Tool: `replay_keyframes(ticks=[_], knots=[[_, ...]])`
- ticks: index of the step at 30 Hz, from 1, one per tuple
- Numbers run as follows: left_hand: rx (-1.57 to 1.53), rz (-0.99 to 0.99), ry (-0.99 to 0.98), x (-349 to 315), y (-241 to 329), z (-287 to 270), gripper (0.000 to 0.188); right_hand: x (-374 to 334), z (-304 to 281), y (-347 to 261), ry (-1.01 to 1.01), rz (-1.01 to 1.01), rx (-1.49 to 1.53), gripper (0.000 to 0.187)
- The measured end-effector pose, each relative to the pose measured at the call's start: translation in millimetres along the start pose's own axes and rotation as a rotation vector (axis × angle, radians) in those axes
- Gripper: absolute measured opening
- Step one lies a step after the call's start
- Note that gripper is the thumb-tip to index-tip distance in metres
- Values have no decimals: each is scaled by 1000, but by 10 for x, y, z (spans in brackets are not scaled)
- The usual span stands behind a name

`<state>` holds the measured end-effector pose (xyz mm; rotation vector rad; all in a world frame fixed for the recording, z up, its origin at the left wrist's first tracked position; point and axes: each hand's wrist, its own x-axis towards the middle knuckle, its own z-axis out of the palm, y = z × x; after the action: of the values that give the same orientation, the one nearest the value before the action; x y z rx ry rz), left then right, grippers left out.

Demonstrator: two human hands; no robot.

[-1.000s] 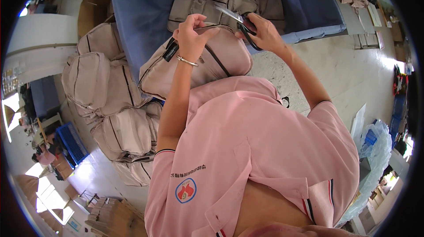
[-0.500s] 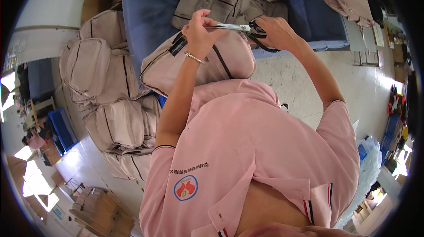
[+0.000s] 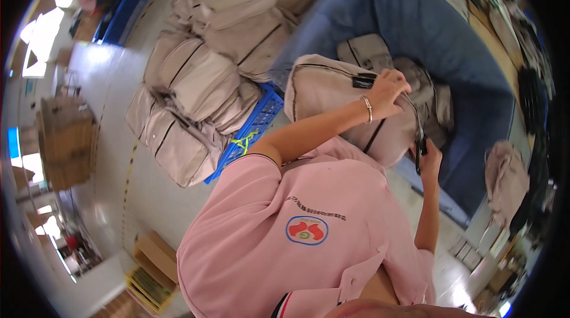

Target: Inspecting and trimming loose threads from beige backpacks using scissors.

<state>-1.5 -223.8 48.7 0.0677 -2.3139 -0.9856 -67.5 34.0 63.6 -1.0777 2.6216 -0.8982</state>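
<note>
A beige bag (image 3: 332,95) with dark zips and a black label (image 3: 363,80) is held in front of my body, over the rim of the blue fabric bin. Bent fingers of my left hand (image 3: 389,92) grip its upper side, just beside the label. My right hand (image 3: 430,161) is closed round the black handles of a pair of scissors (image 3: 421,143). Their metal blades run along the bag's right end, towards my left fingers. Whether a thread lies between the blades is too small to tell.
More beige bags (image 3: 365,51) lie inside the blue bin (image 3: 475,63). To the left, a heap of beige bags (image 3: 205,78) fills a blue plastic crate (image 3: 261,117). Another beige bag (image 3: 506,181) hangs at the far right. Cardboard (image 3: 65,140) is stacked on the left.
My view has turned towards the left, so the bin now appears further right. My left hand has come down onto the bag. The scissors have swung from level to pointing away from me.
</note>
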Motion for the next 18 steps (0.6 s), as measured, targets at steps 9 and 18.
replay_keyframes(ticks=[9, 18], knots=[[254, -3, -502, 108, 18, -40, 36, 129, -112, 10, 100, 209, 378, 38], [141, -107, 163, -343, 92, -1586, 31, -60, 36, -180, 235, 426, 691, 50]])
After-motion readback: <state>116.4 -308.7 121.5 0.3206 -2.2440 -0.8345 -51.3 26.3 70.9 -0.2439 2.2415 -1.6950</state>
